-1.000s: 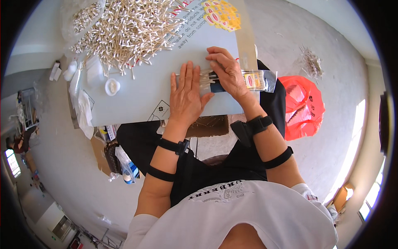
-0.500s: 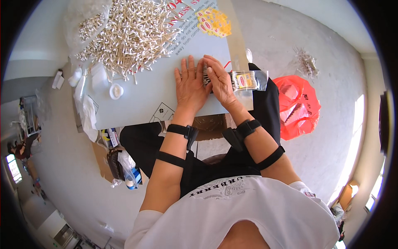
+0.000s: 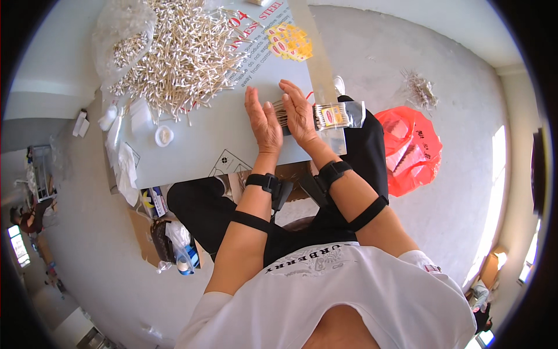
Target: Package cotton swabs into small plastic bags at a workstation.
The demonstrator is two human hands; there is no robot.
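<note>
Though unclenched, with fingers extended and palms turned toward each other: left hand [image 3: 265,123], well left of a flat, clear-plastic pack of cotton swabs [image 3: 343,116]; right hand [image 3: 298,116], just beside the pack's left end, the nearer of the two. Pressure from either palm: not possible to judge.

Between the palms, left of the pack: bundle of thin, brownish swab sticks [image 3: 281,111], mostly covered. Pack: long axis running left to right, roughly in line with the bundle; yellow-and-red label [image 3: 330,118] inside; right end past the edge of the pale-grey, printed tabletop [image 3: 203,139].

Up and left of the pack: cluster of small yellow-and-white cards [image 3: 289,42]; farther that way, large heap of loose, white-tipped swabs [image 3: 186,58]. Far left of the pack: small, round, white plastic tub [image 3: 164,145]. Right of the pack, lower down: crumpled red plastic bag [image 3: 415,174].
</note>
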